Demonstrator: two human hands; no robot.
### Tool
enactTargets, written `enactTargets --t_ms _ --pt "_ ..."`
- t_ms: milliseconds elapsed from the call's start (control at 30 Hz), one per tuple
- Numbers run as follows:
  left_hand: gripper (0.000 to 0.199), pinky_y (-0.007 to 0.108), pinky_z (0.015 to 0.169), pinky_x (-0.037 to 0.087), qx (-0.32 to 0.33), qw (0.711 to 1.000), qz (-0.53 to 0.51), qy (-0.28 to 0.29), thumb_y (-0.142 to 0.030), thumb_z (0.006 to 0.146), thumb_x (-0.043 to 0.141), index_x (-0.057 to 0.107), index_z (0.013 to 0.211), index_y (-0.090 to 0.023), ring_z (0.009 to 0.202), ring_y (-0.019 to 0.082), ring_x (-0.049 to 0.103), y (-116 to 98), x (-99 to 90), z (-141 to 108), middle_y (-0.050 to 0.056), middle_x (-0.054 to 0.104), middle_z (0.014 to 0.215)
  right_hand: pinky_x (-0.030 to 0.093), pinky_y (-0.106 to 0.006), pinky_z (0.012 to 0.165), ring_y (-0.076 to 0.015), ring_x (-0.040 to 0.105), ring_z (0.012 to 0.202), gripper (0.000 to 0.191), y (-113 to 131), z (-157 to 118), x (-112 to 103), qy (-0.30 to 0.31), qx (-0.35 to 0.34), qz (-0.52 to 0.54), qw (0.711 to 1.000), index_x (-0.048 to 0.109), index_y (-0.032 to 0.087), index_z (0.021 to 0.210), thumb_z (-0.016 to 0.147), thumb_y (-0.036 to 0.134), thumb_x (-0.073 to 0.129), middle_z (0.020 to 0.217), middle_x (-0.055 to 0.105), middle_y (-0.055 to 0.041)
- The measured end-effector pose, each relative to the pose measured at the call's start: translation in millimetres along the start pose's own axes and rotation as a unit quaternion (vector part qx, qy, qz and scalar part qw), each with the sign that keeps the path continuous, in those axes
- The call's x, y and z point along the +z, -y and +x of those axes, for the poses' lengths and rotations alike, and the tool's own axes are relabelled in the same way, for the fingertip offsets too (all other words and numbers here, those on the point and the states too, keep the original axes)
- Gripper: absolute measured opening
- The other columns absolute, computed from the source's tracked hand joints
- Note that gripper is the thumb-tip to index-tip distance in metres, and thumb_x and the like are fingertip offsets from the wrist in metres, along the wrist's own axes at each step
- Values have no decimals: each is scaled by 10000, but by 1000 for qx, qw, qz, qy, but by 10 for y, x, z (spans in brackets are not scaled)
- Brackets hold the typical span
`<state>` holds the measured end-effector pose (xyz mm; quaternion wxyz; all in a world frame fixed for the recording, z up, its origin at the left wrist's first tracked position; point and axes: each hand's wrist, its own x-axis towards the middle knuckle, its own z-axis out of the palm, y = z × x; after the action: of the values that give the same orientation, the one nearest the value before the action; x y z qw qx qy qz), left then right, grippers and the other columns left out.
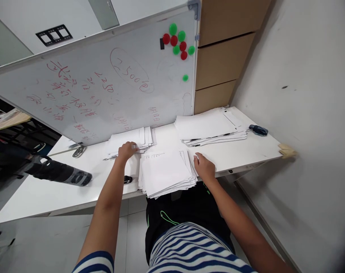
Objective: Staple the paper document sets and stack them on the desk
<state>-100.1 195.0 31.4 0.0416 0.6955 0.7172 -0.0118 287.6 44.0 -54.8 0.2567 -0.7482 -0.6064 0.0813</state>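
My left hand rests over the left stack of paper sheets, its fingers curled together near the stack's right side. A small pale glint shows at those fingertips, too small to name. Directly before me a middle stack of printed sheets lies with uneven edges, overhanging the table's front. Just right of it is my right hand, closed, with thumb and forefinger drawn together close to the sheets' edge; anything inside is hidden. A third, larger paper stack lies farther back on the right.
A whiteboard with red writing and round magnets stands behind the white table. A black bottle lies at left, near a computer mouse. A small black object sits beside my left forearm. Dark object at right; cardboard boxes behind.
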Motion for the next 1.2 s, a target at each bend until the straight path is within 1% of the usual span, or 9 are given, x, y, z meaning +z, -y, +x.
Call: enactTargets --t_ms 367,533,633,767,867,933,1000,1100,1200 --pt "411 345 820 424 -1 1000 -9 -7 -509 816 584 667 1141 -273 1076 283 605 11 -21 19 78 657 1200 388 -281 660 -228 681 851 421 2 1 5 -2 2 -3 1000 619 168 1271 1008 348 343 1071 746 -104" --pt "374 352 812 421 0 1000 -19 -5 -504 874 508 680 1116 -276 1052 278 614 14 -28 0 76 656 1192 402 -289 677 -234 682 886 415 -5 0 17 -8 -3 -4 1000 621 174 1266 1007 345 345 1113 738 -95" --pt "365 388 856 406 10 1000 8 -27 -429 927 431 680 1138 -265 1034 284 622 -26 0 -24 98 657 1180 406 -293 676 -233 684 867 409 -5 1 16 -8 -2 -6 1000 622 176 1263 1006 346 354 1090 742 -98" --pt "350 406 899 384 9 996 23 -82 -310 948 383 680 1107 -212 984 264 637 -108 63 -53 125 674 1120 403 -285 670 -230 687 862 402 0 5 12 -7 0 -8 1000 621 174 1263 1007 343 360 1065 748 -98" --pt "294 351 809 416 -55 993 -44 -97 -301 921 426 672 1035 -189 949 255 639 -141 66 -74 119 699 1059 402 -281 672 -230 686 870 388 0 11 14 -7 0 -11 1000 622 177 1256 1006 335 372 1072 748 -95" --pt "272 332 771 427 -100 982 -111 -114 -332 898 468 669 1018 -195 945 255 636 -141 23 -105 108 712 1057 403 -282 675 -231 686 873 386 -3 12 18 -9 -2 -12 1000 623 177 1254 1005 336 374 1077 748 -95" --pt "268 330 774 437 -121 967 -170 -146 -362 874 506 676 1006 -202 945 253 635 -135 -59 -160 94 719 1071 407 -285 678 -235 685 876 391 -6 9 25 -10 -4 -11 1000 624 173 1253 1005 338 371 1080 746 -100" --pt "286 328 780 458 -114 944 -242 -192 -420 825 575 695 961 -198 910 237 644 -153 -240 -294 79 731 1032 414 -295 684 -241 685 873 401 -12 4 37 -14 -7 -4 1000 623 171 1258 1001 339 365 1086 744 -105" --pt "327 314 752 485 -81 917 -322 -220 -470 772 640 712 916 -185 823 207 660 -253 -466 -496 65 740 924 423 -304 691 -244 684 870 402 -30 16 39 -14 -7 16 1000 627 181 1254 992 344 369 1079 746 -99"
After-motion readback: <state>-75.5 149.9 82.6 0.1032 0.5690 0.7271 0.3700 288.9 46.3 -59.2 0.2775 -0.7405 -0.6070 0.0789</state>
